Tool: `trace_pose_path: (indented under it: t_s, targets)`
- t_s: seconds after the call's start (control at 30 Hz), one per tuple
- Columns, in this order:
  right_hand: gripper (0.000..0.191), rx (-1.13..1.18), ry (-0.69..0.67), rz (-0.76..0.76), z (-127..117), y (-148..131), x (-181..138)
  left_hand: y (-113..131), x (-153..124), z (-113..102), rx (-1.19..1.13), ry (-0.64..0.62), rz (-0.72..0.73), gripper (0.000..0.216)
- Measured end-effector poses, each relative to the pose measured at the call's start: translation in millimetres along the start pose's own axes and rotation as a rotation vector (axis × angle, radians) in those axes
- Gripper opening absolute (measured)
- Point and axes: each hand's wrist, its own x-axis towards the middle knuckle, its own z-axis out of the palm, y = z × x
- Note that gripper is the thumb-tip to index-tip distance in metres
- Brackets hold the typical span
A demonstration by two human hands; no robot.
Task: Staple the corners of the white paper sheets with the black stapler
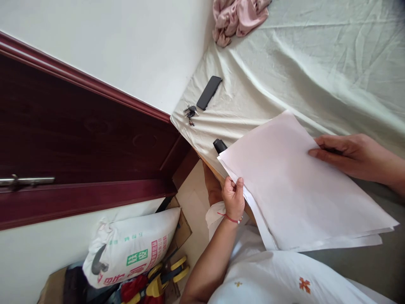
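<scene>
Bedroom corner with bits on the bed

A black phone and keys lie upper centre on the pale sheet; pink cloth sits at top; a printed sack leans lower left below the dark door.

Two bare hands are in view: one left hand and one right hand. One red string bracelet sits on the left wrist. One stack of white paper sheets is present; at least three sheet edges show at its lower corner, and the exact number cannot be told. One flat black rectangular phone lies on the bed. One bunch of metal keys; the separate keys cannot be counted. One black cylindrical marker. One crumpled pink cloth. One pale green bed sheet. One white woven printed sack. One silver metal door handle.
</scene>
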Motion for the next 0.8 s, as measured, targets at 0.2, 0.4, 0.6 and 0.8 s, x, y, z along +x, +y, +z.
trace_pose_path:
  t_s: [0.2, 0.4, 0.6, 0.8]
  targets:
    - [0.072, -0.006, 0.088, 0.034, -1, -2, 5, 2, 0, -1, -0.035, 0.035, 0.013, 0.045]
    - [0.083, 0.014, 0.129, 0.127, -2, -10, 3, 1, -1, -2, -0.020, 0.038, 0.056, 0.040]
    - [0.071, -0.032, 0.035, 0.090, 0, 3, 2, 0, -1, -1, 0.002, 0.035, 0.083, 0.034]
    - [0.065, -0.107, -0.011, -0.008, 0, 5, 1, 0, -2, 0, 0.000, 0.038, 0.074, 0.035]
